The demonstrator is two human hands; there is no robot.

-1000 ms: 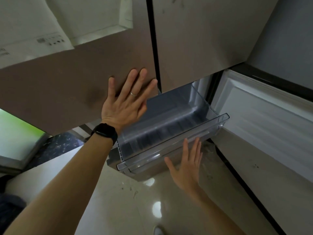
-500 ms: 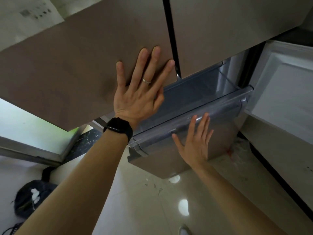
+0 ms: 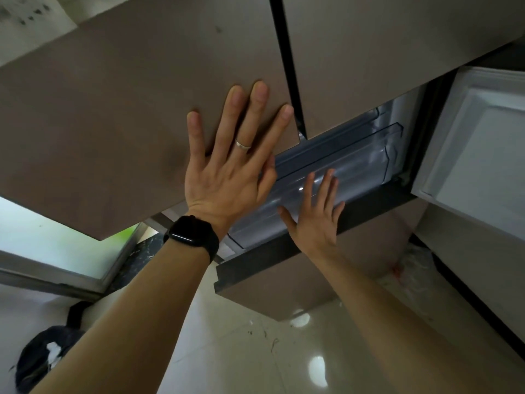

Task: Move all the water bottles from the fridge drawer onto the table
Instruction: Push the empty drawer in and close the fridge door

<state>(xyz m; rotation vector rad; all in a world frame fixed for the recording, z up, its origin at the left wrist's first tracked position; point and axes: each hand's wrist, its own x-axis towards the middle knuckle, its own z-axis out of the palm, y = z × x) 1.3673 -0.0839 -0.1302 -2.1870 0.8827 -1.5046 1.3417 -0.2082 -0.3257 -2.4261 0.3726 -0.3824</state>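
Starting far left of the fridge drawer (image 3: 369, 157): there's a dark bag (image 3: 42, 356) slumped on the shiny floor (image 3: 241, 351), low down and well away from it. Up and left of the drawer, the left hand (image 3: 230, 172) lies flat on the brown upper door (image 3: 113, 109) with its fingers spread wide, holding nothing, and a black watch (image 3: 191, 234) on the wrist.

The drawer is a see-through plastic bin sitting mostly inside the fridge. The right hand (image 3: 315, 220) is flat against its front with straight fingers, so it's pressing and not gripping anything. Just right of the drawer, a lower door (image 3: 483, 155) stands open, white on the inside.

What could go wrong, I reckon: the palm sits toward the drawer's left half, so an off-centre shove might skew it on its runners and jam it. The fingertips are also close to the drawer's top lip, so they could get nipped against the frame above.

As for the water bottles, I can't see a single one. What shows of the drawer through the clear plastic looks empty, just ribbed walls and a bit of glare. My guess is they're already out. The tabletop isn't in view, so I can't confirm where they sit.
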